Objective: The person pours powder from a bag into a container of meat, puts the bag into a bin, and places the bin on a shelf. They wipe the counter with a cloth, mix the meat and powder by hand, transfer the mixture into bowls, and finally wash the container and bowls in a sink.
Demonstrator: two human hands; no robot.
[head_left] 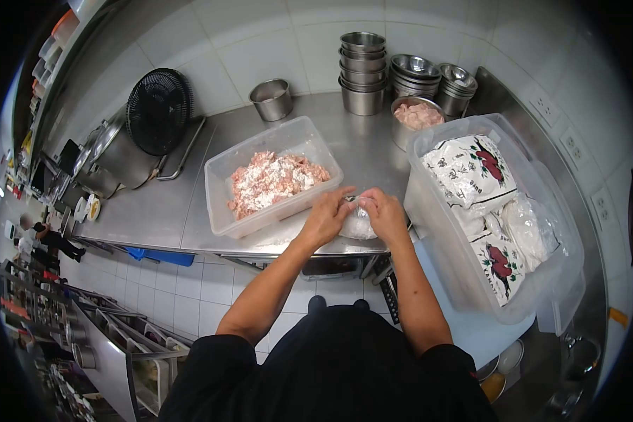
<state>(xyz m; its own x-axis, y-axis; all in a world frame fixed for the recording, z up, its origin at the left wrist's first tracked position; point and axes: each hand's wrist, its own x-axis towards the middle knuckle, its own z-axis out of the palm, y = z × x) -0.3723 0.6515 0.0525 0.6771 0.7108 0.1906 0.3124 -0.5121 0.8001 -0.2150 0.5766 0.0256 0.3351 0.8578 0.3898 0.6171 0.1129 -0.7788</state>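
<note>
Between my hands, near the counter's front edge, rests a small clear plastic bag (359, 226) with white contents. My left hand (327, 218) pinches its top from the left, with some fingers stretched out. From the other side, my right hand (385, 216) has its fingers closed on the bag's upper part. Just left of them stands a translucent plastic tub (221, 224) of raw minced meat (278, 179), dusted with white powder. The fingers partly hide the bag's opening.
At right, a large clear bin (416, 193) holds printed white bags (471, 172). Behind stand stacked steel pots (363, 70), steel bowls (415, 68), a pot of pale raw meat (418, 116) and a lone steel pot (271, 100). A black fan (160, 111) is at left. People stand far left.
</note>
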